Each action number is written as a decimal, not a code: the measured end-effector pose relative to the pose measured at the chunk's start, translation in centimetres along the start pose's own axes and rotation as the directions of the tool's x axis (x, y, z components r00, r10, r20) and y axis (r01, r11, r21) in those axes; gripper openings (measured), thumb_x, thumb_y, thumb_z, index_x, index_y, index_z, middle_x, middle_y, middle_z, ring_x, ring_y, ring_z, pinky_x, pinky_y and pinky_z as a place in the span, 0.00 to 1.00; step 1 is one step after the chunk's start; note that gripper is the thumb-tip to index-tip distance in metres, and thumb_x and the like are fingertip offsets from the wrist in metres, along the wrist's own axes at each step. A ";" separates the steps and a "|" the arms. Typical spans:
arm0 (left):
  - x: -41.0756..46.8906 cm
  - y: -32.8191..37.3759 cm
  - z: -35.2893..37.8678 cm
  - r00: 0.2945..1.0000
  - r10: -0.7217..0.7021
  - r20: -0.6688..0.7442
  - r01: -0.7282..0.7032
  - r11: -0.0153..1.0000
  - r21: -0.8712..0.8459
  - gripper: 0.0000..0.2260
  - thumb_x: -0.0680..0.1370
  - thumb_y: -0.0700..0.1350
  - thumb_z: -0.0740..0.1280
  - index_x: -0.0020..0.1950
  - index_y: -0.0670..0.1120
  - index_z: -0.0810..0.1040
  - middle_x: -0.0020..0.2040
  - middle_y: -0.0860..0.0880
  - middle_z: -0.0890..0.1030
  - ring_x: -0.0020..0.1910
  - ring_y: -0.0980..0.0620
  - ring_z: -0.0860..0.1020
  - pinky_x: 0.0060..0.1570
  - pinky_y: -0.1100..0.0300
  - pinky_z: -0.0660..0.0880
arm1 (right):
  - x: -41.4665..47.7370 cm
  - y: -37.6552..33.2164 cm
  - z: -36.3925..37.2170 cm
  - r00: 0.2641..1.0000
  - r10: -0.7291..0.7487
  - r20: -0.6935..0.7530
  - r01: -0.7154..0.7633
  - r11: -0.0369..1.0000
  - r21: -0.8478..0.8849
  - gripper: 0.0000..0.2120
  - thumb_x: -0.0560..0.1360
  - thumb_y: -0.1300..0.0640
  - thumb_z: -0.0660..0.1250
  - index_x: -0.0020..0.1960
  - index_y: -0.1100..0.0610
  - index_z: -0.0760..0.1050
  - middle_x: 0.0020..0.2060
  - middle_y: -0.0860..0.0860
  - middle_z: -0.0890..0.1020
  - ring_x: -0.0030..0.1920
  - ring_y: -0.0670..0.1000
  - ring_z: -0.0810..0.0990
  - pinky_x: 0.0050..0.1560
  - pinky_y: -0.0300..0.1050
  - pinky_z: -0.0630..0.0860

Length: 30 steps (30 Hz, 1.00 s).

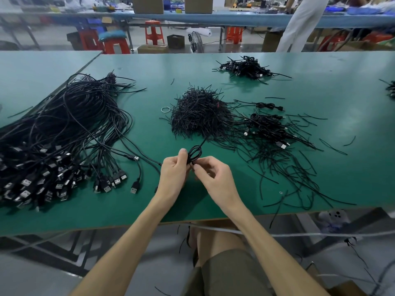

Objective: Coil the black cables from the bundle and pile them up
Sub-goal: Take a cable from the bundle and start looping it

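1. Thin black cable (194, 154), wound into a small tight coil, held over the green table (342, 92) near its front edge.
2. Left hand (173, 176) and right hand (215, 178) both pinch it, fingers curled.
3. Loose bundle (64, 129) at 9 o'clock, coiled pile (268, 127) at 2.

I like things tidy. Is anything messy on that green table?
Yes. Loose black ties are scattered over the table's right side, away from their heap, and one tie dangles over the front edge.
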<state>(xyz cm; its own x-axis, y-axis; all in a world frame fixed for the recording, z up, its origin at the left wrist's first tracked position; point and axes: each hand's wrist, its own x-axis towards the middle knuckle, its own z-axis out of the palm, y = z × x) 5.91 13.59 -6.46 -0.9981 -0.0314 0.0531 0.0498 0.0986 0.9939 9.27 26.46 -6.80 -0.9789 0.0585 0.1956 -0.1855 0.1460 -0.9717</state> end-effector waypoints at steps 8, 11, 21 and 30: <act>0.0 0.1 -0.1 1.000 -0.006 0.006 0.006 1.000 -0.024 0.24 0.83 0.53 0.58 0.29 0.50 0.58 0.25 0.51 0.59 0.24 0.52 0.54 0.26 0.60 0.53 | 0.0 -0.4 0.1 0.998 0.054 0.040 -0.055 0.998 0.023 0.12 0.80 0.46 0.63 0.52 0.52 0.81 0.41 0.44 0.84 0.43 0.45 0.81 0.47 0.46 0.78; 0.1 -0.1 -0.2 1.000 0.003 0.003 -0.003 1.000 -0.016 0.24 0.83 0.54 0.58 0.30 0.43 0.65 0.24 0.52 0.61 0.23 0.53 0.57 0.24 0.61 0.56 | -0.1 -0.4 0.2 0.996 0.046 0.080 -0.043 0.998 -0.039 0.12 0.79 0.45 0.69 0.56 0.53 0.80 0.47 0.46 0.85 0.49 0.46 0.83 0.53 0.47 0.80; -0.1 0.1 0.0 0.999 0.023 0.028 -0.024 0.998 0.060 0.23 0.81 0.56 0.58 0.31 0.44 0.65 0.26 0.49 0.62 0.25 0.51 0.58 0.27 0.58 0.56 | 0.2 -0.1 -0.3 0.999 0.044 0.013 -0.045 0.998 0.046 0.02 0.79 0.58 0.72 0.47 0.56 0.81 0.40 0.49 0.85 0.40 0.48 0.83 0.46 0.45 0.80; -0.2 0.2 0.1 0.999 0.029 0.034 -0.032 0.997 0.076 0.24 0.82 0.56 0.58 0.30 0.45 0.63 0.24 0.52 0.62 0.24 0.53 0.57 0.25 0.60 0.57 | 0.1 0.2 -0.4 1.000 0.020 0.002 -0.020 0.998 0.059 0.04 0.79 0.60 0.71 0.45 0.58 0.80 0.36 0.50 0.83 0.38 0.47 0.80 0.44 0.47 0.79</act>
<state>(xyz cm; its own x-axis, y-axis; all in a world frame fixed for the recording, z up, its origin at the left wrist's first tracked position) 6.13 13.68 -6.32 -0.9969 0.0050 0.0788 0.0784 0.1749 0.9815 9.14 26.91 -6.91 -0.9827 0.0593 0.1756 -0.1702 0.0861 -0.9816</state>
